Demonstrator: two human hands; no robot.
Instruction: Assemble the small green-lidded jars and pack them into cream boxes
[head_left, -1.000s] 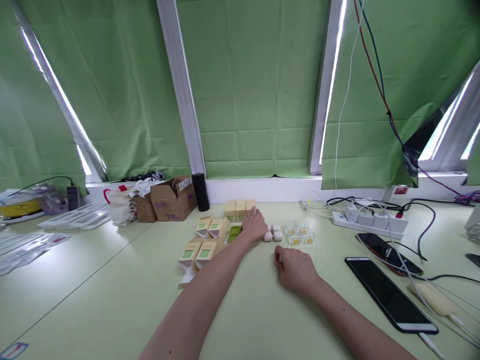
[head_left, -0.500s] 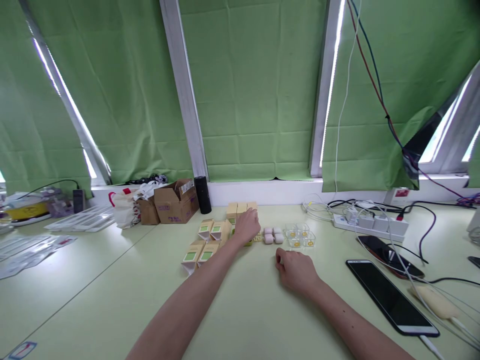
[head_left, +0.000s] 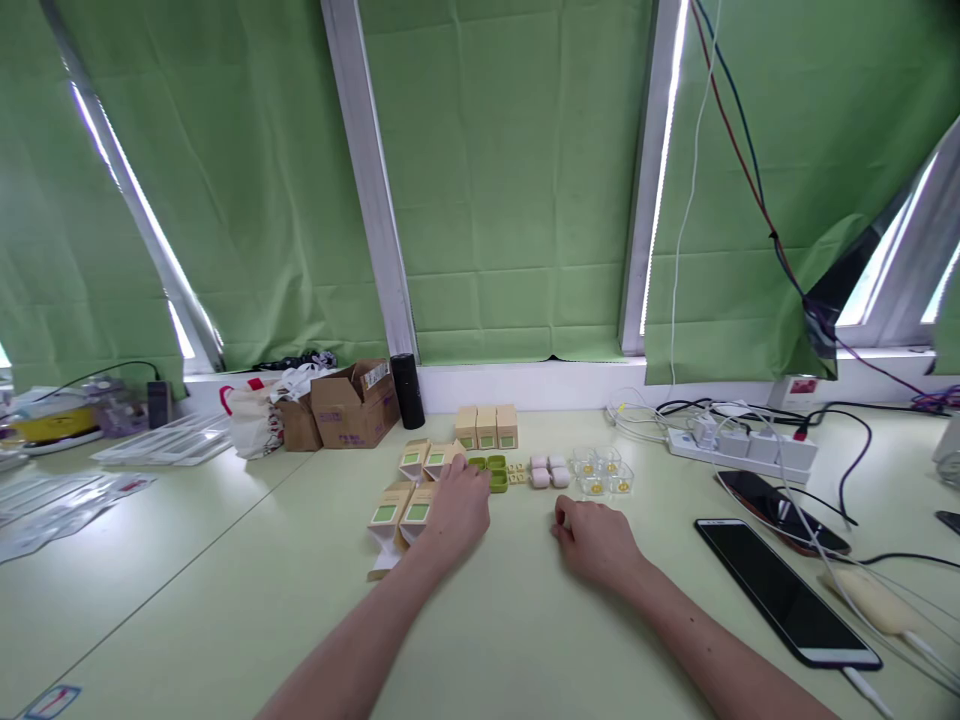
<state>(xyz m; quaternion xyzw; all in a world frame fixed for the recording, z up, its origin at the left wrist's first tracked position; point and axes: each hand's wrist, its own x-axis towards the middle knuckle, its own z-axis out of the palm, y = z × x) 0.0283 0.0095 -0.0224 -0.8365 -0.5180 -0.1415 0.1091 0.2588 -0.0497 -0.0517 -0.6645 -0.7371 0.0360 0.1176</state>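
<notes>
— What has changed?
— The left hand (head_left: 459, 510) has drawn back toward the person from the row of three boxes (head_left: 486, 428) under the window. Those boxes now show in full, shut and side by side.
— Where is the hand now?
— At the near right edge of the open cartons (head_left: 390, 510), fingertips up against the green cases (head_left: 495, 470), which it half covered a moment ago. Only the back of the hand shows, so it cannot be told whether its fingers grip anything.
— And the right hand (head_left: 596, 540)?
— It has stayed put on the surface (head_left: 225, 600), fingers loosely curled with nothing seen in them, just short of the pink cases (head_left: 547, 470) and the clear trays (head_left: 604, 472).
— What does that say about the work?
— It seems the back row has been let go. The left hand is now busy with the green cases, which lie just in front of that row, between the cartons and the pink cases.
</notes>
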